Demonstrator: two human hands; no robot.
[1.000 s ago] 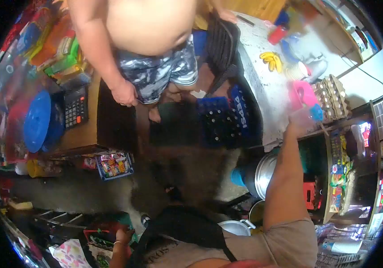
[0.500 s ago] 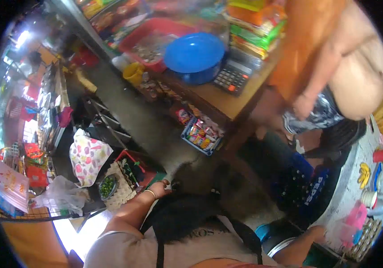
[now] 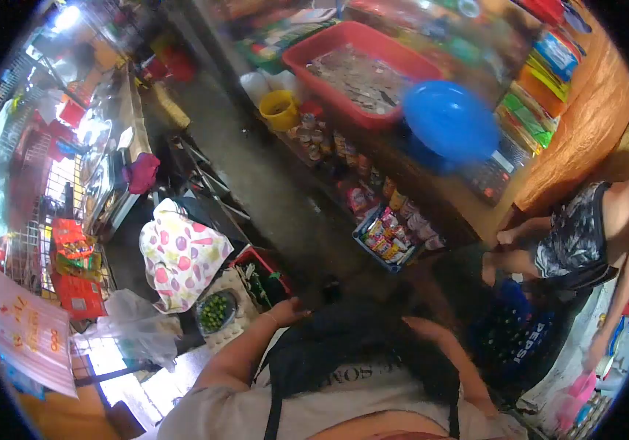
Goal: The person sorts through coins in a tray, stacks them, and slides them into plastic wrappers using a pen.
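L hand [image 3: 290, 311], w/ thin bracelet [image 3: 272, 317] at wrist: low, just beside upper L edge of black apron [image 3: 358, 341]; fingers dim & blurred, so cannot tell whether loose or curled, nor whether around anything. R hand [image 3: 418, 327]: at opp. upper edge of black apron, fingers pointed twd. it; contact, degree of opening & any grip likewise unclear. Black apron: btw. both hands, over front of gray shirt [image 3: 307, 400]. Red crate [image 3: 274, 265] w/ dark green leaves: just beyond L hand, nearest item on that side. Small green limes [image 3: 215, 311]: in bowl atop egg tray [image 3: 232, 339], outward of L hand. Fruit-print cloth [image 3: 182, 253]: farther out, past limes. Snack packets [image 3: 391, 235] in blue tray: fwd. of hands, well apart, nr base of wooden counter [image 3: 439, 187]. Pepsi crate [image 3: 527, 343]: R of R hand, apart. Far R: second person [image 3: 582, 231] in patterned shorts, arm extended twd. white counter [image 3: 560, 381].
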